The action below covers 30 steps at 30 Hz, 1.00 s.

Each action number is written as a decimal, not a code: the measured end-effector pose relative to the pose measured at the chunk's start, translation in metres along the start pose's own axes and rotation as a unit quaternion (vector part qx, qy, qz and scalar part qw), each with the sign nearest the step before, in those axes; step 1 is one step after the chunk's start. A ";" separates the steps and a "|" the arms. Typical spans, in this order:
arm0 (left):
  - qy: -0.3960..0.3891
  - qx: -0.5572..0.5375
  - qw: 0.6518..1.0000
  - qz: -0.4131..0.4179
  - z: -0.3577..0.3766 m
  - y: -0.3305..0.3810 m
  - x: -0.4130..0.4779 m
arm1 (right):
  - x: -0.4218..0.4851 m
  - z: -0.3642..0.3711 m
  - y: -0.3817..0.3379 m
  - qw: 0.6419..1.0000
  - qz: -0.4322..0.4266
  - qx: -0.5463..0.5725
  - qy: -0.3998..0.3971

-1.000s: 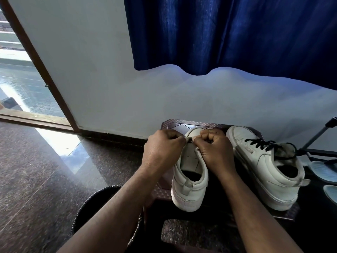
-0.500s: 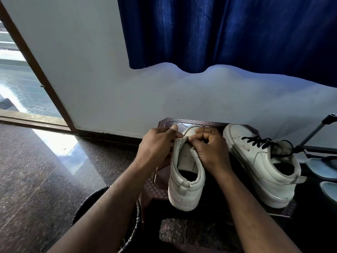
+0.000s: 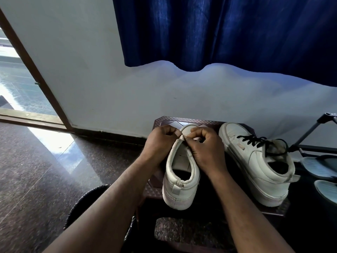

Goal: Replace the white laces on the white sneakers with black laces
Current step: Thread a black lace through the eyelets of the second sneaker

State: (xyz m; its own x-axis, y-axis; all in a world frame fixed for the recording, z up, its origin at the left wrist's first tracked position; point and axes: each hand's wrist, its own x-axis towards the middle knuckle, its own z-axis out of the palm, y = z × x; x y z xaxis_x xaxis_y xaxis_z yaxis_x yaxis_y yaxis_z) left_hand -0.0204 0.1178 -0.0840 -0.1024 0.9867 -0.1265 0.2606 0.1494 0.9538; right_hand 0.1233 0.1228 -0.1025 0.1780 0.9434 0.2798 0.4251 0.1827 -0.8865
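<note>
Hands meet over the near sneaker: our left hand and right hand pinch its eyelet flaps, fingers closed. It lies lengthwise away from us on the stool, left of the black-laced sneaker.

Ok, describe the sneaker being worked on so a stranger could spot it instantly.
Below the blue curtain, a dark stool stands against the wall with two white sneakers. It is the left sneaker, heel toward the camera, both hands at its front. The right sneaker has black laces; this one shows none.
</note>
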 end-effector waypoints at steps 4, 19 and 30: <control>0.102 -0.102 0.989 -0.031 -0.007 0.008 0.008 | 0.000 -0.006 -0.001 0.999 0.008 0.018 -0.025; 0.144 -0.026 0.985 0.096 -0.054 0.015 0.011 | 0.001 -0.014 0.005 0.997 0.039 0.054 -0.045; 0.022 0.224 0.964 0.140 -0.012 0.005 0.018 | -0.001 -0.024 0.003 0.985 0.050 0.125 -0.108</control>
State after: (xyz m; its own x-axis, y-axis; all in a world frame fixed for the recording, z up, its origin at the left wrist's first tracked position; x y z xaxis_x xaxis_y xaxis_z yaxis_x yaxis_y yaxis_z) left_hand -0.0320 0.1354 -0.0784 -0.0063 0.9903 0.1391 0.6707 -0.0990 0.7351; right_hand 0.1454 0.1154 -0.0964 0.0029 0.9921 0.1255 0.1791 0.1229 -0.9761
